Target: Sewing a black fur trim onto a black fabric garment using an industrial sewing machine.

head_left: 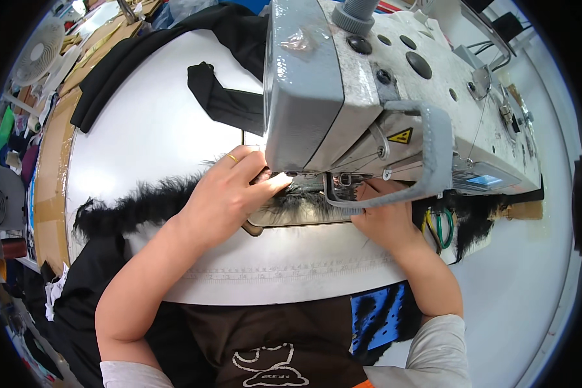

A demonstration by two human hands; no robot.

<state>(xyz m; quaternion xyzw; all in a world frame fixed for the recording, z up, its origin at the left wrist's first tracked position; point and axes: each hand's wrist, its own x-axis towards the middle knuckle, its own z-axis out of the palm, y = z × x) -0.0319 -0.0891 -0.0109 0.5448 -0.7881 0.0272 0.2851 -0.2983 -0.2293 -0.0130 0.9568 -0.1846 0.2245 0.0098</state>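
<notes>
A strip of black fur [145, 202] runs across the white sewing table [291, 278] and passes under the head of a grey and white sewing machine [304, 84]. My left hand [229, 187], with a ring on one finger, is closed on the fur just left of the needle area, thumb and fingertips together. To the right, my right hand [388, 213] bends its fingers onto the same strip. The machine's grey guard [436, 149] partly covers those fingers. The needle itself is hidden behind the machine head.
Black fabric [142, 58] lies along the table's far left, with a folded black strap [220, 97] beside the machine. Scissors with green handles [443, 226] rest right of my right hand. Cardboard [52, 187] borders the left edge; a white fan [39, 52] stands beyond.
</notes>
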